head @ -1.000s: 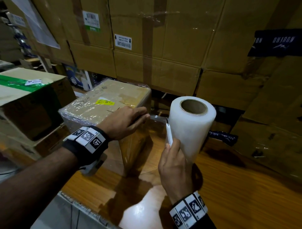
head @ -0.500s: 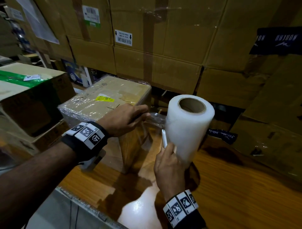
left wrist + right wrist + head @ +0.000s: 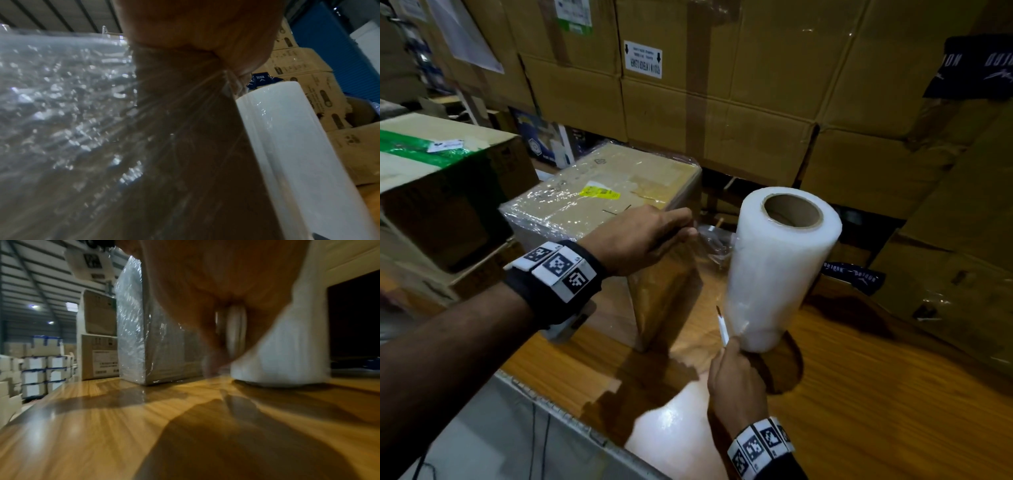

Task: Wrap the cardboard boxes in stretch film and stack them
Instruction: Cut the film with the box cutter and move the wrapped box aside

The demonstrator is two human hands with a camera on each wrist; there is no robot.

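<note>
While upright on wood — milky film roll (image 3: 777,270), left fingers (image 3: 681,222) pinching film (image 3: 714,245), right fingers (image 3: 731,346) gripping cutter (image 3: 722,329).

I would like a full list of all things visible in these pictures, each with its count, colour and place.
wrapped box: one, brown under clear film, standing on the table, left of the roll
stretch film roll: one, white with brown core, upright on the table, right of the wrapped box
film strip: one, clear, running from the roll to the box's upper corner
cutter: one, white, beside the roll's lower left edge
table: one, glossy wood, under everything
green-taped box: one, brown, far left
stacked cartons: several, brown, behind the table
left hand: on the box's near top edge, pinches the film
right hand: below the roll, holds the cutter
</note>
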